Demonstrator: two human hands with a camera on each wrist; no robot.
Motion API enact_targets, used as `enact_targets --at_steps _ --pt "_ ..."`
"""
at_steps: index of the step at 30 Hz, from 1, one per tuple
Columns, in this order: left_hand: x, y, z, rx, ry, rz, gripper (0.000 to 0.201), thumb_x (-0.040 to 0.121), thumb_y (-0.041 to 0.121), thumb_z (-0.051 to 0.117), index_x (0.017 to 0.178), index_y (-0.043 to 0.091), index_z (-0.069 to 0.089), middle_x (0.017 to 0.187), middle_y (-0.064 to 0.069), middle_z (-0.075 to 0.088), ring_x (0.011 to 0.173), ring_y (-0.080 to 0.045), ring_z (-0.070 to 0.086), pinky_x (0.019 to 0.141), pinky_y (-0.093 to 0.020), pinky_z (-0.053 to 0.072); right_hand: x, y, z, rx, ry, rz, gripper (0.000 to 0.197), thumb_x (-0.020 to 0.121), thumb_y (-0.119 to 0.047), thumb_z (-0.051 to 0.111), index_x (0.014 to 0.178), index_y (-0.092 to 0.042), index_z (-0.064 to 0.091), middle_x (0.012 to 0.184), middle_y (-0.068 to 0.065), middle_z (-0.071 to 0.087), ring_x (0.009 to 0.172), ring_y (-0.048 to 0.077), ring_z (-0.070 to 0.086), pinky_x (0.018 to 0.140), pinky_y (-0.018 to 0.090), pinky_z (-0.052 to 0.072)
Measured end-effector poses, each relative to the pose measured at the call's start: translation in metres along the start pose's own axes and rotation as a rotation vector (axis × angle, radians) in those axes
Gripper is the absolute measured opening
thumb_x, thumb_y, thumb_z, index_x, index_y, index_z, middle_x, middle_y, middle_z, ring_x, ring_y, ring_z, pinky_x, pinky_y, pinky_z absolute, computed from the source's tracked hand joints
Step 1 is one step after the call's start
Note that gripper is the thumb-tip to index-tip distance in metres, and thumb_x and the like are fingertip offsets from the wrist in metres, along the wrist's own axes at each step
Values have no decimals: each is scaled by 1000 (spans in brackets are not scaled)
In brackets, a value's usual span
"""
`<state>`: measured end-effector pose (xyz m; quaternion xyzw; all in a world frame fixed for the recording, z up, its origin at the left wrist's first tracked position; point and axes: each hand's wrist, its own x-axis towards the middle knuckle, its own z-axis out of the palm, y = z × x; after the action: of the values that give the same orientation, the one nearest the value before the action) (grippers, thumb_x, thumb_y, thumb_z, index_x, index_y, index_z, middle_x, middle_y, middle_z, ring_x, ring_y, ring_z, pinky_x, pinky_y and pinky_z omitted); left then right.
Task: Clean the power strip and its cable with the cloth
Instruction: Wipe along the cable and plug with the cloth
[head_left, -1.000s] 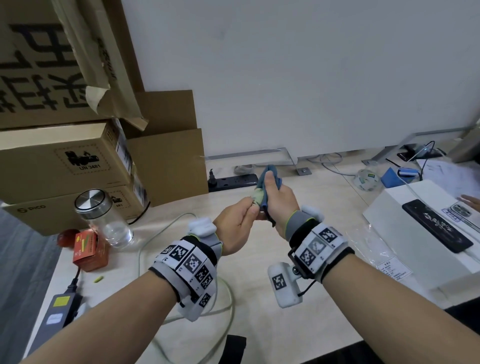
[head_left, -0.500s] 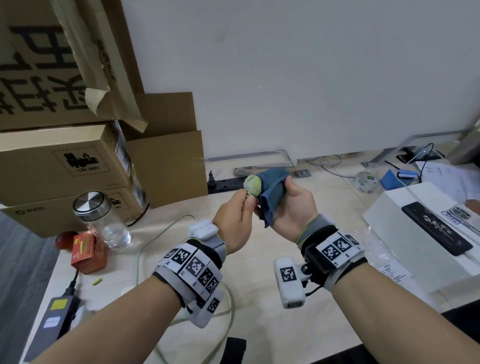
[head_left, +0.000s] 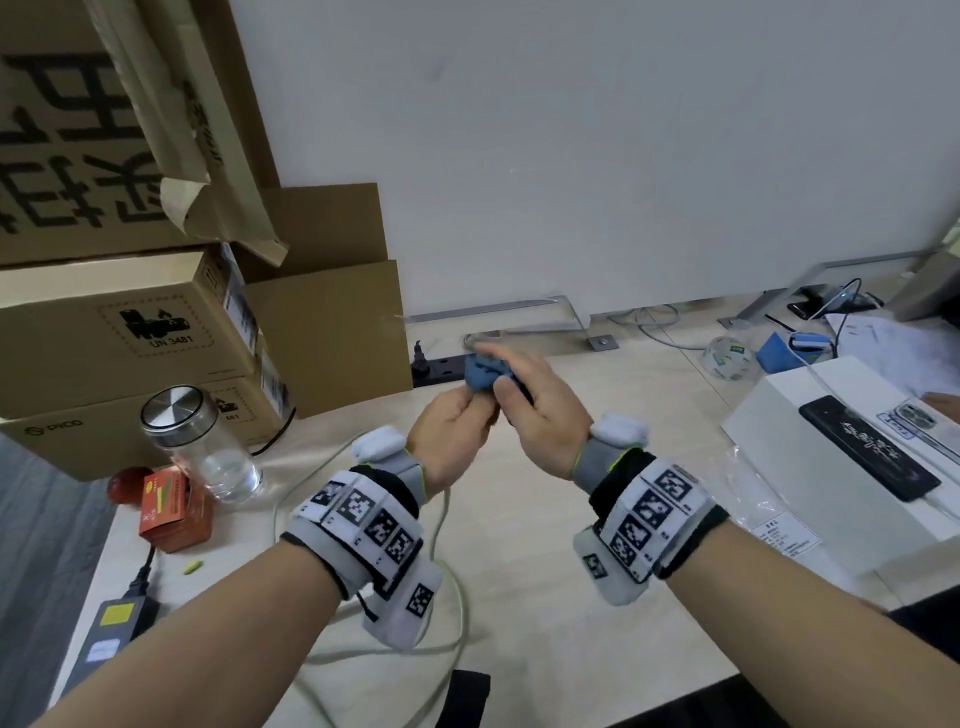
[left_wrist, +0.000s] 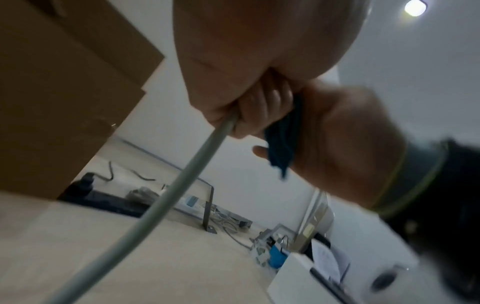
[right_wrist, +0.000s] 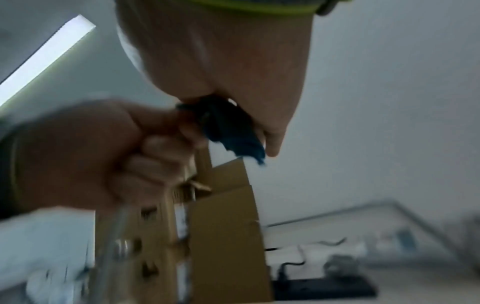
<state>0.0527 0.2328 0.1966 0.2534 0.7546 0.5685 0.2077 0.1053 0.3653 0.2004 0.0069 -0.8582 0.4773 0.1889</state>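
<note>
Gripping the grey cable (left_wrist: 182, 179), my left hand (head_left: 452, 436) has its fingers (left_wrist: 262, 109) curled round it, and my right hand (head_left: 540, 415) pinches the blue cloth (head_left: 480, 371) against the cable's end, just above my left fist. Both hands hover over the desk (head_left: 545, 649). From my left hand the cable drops to the desk and loops toward me. Beyond the cloth lies the black power strip (head_left: 441, 369), against the cardboard boxes (head_left: 130, 332).

Even, soft indoor light; ceiling lamp (left_wrist: 415, 7) glares brightly. Wrist views are dim and motion-blurred, edges bending outward. Head view is sharper, shadows faint.
</note>
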Motion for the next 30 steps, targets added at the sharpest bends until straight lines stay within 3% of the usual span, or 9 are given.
enact_targets --at_steps 4,8,11,13,17,20,23,26,30 --pt "-8 13 -15 -153 -206 -48 43 103 29 31 61 19 32 50 2 27 40 -9 19 38 -19 17 -4 0 -14 -175 -13 -116 45 90 -60 37 113 -26 55 75 -20 57 61 -5 52 63 23 42" --pt "-4 18 -23 -291 -297 -191 42 99 19 33 58 22 26 46 6 21 41 -10 11 40 -17 10 -4 0 -13 -142 -99 -287 82 89 -70 21 146 -14 34 110 -25 49 88 -7 50 78 17 40" --pt "-4 18 -28 -347 -320 -249 41 95 15 31 56 23 25 44 6 20 40 -9 9 41 -16 8 -5 -3 -18 -165 -119 -392 69 97 -56 19 147 -10 34 122 -11 56 104 8 54 87 24 44" --pt "-6 20 -25 -362 -333 -248 44 95 15 29 52 24 26 43 7 20 39 -9 10 42 -17 7 -6 -6 -20 -192 -65 -393 55 99 -44 30 139 -10 46 110 -1 64 95 15 58 83 27 47" --pt "-8 29 -14 -329 -319 -211 47 101 28 29 54 24 26 43 7 21 39 -9 11 41 -17 9 -1 -12 -14 -342 63 -251 50 92 -42 29 96 -7 63 70 -2 64 66 21 56 62 32 46" --pt "-9 30 -7 -305 -245 -136 48 103 34 27 57 22 25 42 8 22 38 -8 12 39 -16 12 5 -11 -7 -309 118 -96 58 91 -46 20 90 -7 63 67 0 67 64 23 59 62 37 47" --pt "-10 32 -1 -264 -192 -34 52 104 27 26 53 23 34 42 8 24 36 -5 15 38 -16 13 13 -11 4 -47 248 143 54 93 -49 22 82 -20 67 61 -6 67 53 9 58 55 29 46" --pt "-9 33 2 -142 -131 106 59 104 25 28 48 27 48 45 5 30 36 -5 22 37 -18 19 22 -19 10 159 366 378 68 85 -61 25 79 -6 65 67 11 65 58 28 54 59 42 48" --pt "-1 29 2 -44 -68 170 47 94 40 31 57 14 45 40 9 35 37 -7 26 44 -24 22 32 -36 7 622 454 718 46 92 -37 37 62 -7 56 56 11 59 51 26 47 53 33 38"
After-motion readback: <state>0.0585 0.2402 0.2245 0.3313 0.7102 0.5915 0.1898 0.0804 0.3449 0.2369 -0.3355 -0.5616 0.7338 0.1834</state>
